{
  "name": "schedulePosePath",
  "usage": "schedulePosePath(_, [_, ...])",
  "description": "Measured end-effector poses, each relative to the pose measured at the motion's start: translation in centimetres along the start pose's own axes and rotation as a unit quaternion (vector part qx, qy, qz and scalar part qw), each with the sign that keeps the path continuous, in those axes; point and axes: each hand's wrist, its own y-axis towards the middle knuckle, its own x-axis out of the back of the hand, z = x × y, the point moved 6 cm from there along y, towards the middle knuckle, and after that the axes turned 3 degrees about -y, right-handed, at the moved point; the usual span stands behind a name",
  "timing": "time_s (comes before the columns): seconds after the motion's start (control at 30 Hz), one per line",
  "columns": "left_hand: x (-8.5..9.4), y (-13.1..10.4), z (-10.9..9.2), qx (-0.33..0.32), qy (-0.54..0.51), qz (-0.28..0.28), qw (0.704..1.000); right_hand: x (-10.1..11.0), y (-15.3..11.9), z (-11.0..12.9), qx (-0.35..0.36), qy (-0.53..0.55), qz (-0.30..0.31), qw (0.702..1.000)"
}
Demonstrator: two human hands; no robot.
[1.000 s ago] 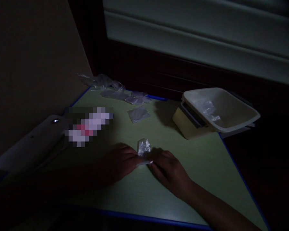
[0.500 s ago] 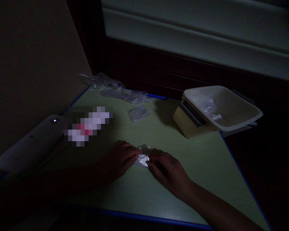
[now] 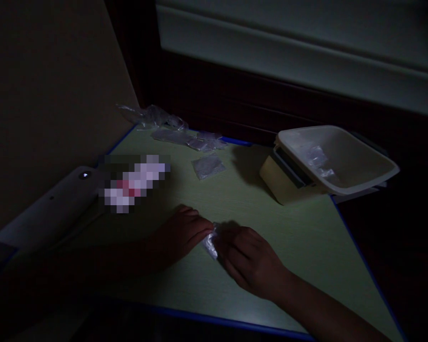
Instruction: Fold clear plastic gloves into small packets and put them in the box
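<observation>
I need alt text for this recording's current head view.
The left hand and right hand are at a small, shiny plastic piece on a dimly lit green table. Beyond lies a flat plastic square; a cream tub containing plastic scraps sits toward the right.

- A table (image 3: 306,247) with a pale green top and blue edging (image 3: 231,323) stands close to the wall and panelling.
- Left of the table: a plain wall (image 3: 50,85), brownish in the gloom.
- Behind the table: dark reddish-brown panelling (image 3: 217,90), with a dark upright (image 3: 139,47) rising beyond the table's far left corner.
- Higher up behind the table: a pale surface (image 3: 288,59) crossed by a slanting line.
- Right of the table: deep shadow, the floor hidden in it.
- Dim light, leaving a faint sheen near the table's front edge.
</observation>
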Motion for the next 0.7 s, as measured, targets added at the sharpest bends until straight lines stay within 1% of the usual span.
schedulePosePath(0.1, [-0.02,0.05,0.03,0.004,-0.010,-0.003,1.000,-0.07,0.18,0.17,0.007,-0.005,-0.004,1.000])
schedulePosePath(0.23, [0.55,0.00,0.05,0.018,-0.079,-0.038,0.996,-0.03,0.33,0.18,0.001,-0.005,-0.013,1.000])
schedulePosePath(0.3, [0.70,-0.06,0.03,0.020,-0.098,-0.042,0.994,-0.02,0.32,0.20,0.001,-0.004,-0.014,1.000])
schedulePosePath(0.43, [0.49,0.02,0.25,0.033,-0.064,-0.023,0.997,-0.01,0.22,0.24,-0.001,-0.008,-0.014,1.000])
schedulePosePath(0.6, [0.31,0.33,0.27,0.006,-0.050,-0.018,0.999,0.13,0.23,0.26,-0.001,-0.003,-0.019,1.000])
schedulePosePath(0.7, [0.37,0.40,0.34,0.000,-0.064,-0.026,0.998,0.16,0.15,0.24,-0.001,-0.013,-0.025,1.000])
